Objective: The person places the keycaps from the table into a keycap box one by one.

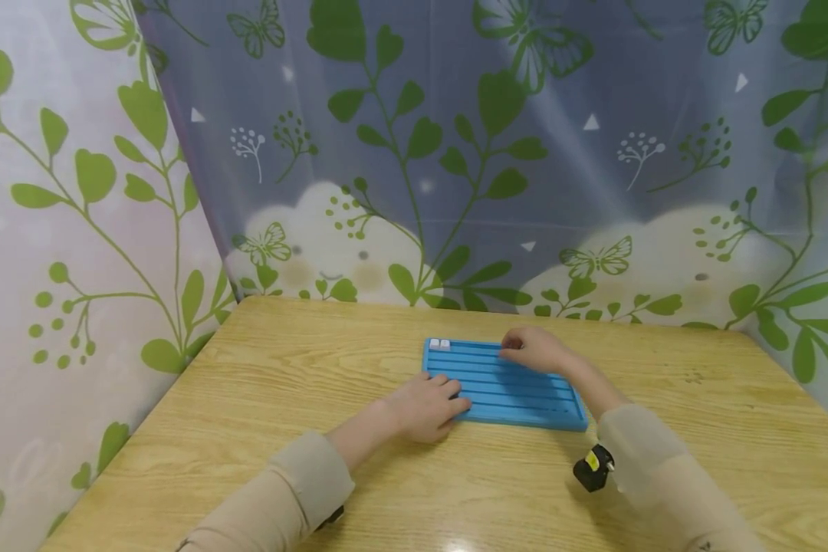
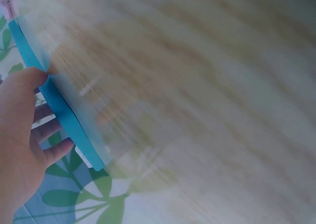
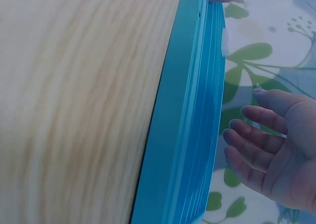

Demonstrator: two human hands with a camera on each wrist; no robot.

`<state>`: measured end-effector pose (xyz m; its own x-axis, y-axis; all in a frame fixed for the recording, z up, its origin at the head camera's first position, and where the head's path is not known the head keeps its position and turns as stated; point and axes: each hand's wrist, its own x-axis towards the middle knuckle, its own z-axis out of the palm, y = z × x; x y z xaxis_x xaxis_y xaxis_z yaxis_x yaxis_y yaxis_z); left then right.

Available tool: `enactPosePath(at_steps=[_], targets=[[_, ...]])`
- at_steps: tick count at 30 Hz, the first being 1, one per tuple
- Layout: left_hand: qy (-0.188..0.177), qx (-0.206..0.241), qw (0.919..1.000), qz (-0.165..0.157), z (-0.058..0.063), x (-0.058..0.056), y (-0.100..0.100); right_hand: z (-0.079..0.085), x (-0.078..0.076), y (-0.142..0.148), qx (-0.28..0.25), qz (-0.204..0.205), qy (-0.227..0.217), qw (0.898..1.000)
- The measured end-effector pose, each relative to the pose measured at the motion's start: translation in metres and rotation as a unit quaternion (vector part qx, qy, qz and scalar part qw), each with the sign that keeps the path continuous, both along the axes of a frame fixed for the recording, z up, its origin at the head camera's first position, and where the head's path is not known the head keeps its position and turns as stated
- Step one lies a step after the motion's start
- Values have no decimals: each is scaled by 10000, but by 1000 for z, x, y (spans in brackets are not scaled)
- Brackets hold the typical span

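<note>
A shallow blue tray [image 1: 517, 420] with raised parallel ridges lies on the table. Two small white blocks [image 1: 439, 345] sit side by side in its back left corner. My left hand [image 1: 424, 406] rests at the tray's front left part, with relaxed fingers over it. In the left wrist view the thumb touches the blue wall [image 2: 74, 125]. My right hand [image 1: 538, 350] hovers over the tray's back edge, right of the blocks. In the right wrist view its fingers [image 3: 252, 145] are loosely bent and apart, with nothing visible between them.
The wooden table [image 1: 303, 368] extends around the tray. A patterned cloth [image 1: 414, 153] with leaves and butterflies hangs behind it, and another [image 1: 76, 230] hangs at the left. A small black device [image 1: 593, 468] is at the right sleeve.
</note>
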<state>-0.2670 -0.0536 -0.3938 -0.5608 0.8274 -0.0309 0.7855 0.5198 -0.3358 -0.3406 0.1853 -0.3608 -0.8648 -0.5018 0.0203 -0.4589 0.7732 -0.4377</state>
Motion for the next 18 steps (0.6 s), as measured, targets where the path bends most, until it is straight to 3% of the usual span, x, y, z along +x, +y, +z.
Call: enactPosePath(at_steps=[10,18], targets=[[24,34,10000,2,1,1,1,5,25,45,-92,-65,137,9998],[-12,23,10000,20,0,2,1,-1,45,76,-87,-320,35,9994]])
